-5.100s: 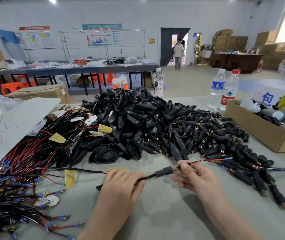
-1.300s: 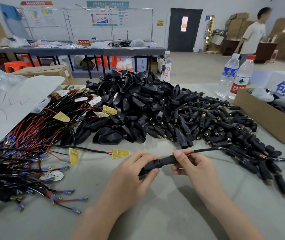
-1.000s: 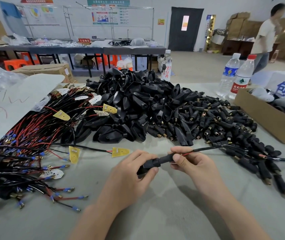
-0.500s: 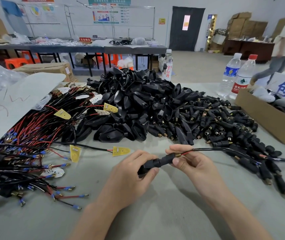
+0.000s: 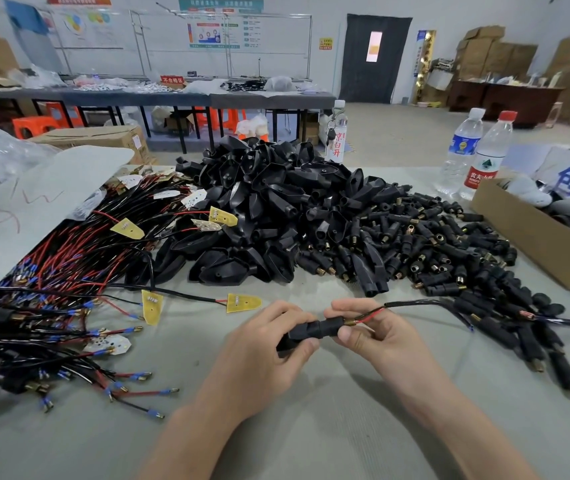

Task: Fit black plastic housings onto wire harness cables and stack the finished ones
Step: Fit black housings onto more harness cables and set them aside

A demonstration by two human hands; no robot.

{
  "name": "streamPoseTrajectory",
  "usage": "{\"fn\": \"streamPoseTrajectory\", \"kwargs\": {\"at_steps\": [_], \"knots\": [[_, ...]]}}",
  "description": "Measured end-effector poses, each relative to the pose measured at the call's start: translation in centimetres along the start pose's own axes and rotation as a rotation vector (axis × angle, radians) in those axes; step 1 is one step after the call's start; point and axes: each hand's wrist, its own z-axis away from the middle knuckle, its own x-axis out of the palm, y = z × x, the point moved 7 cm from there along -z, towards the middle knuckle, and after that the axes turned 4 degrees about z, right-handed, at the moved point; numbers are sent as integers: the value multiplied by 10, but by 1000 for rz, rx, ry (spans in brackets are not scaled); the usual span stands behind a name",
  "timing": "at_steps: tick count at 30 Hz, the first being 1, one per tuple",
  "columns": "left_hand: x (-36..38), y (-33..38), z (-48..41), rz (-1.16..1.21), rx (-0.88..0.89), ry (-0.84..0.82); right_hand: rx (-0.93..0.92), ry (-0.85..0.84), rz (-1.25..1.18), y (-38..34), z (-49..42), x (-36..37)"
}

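Where hands meet — housing, gripped between.

The left hand and right hand are bare, with short, plain nails. The left arm and right arm are bare too.

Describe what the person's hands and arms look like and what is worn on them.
The left hand and right hand are bare: no gloves, rings or watch. The left forearm and right forearm are bare too, with no sleeve in view.
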Motion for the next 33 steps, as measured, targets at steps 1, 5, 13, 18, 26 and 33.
{"fn": "streamPoseTrajectory", "kwargs": {"at_steps": [1, 5, 13, 18, 26, 33], "knots": [[0, 0, 0, 4, 0, 0, -1, -4, -1, 0, 0, 1], [2, 3, 0, 17, 17, 16, 11, -49, -34, 3, 0, 6], [1, 4, 0, -46, 35, 37, 27, -44, -14, 1, 0, 8], [-3, 2, -2, -180, 50, 78, 63, 118, -41, 3, 0, -4], [4, 4, -2, -305, 117, 76, 77, 185, 16, 6, -1, 0], [4, 13, -4, -343, 130, 107, 31, 215, 32, 1, -1, 4]]}}
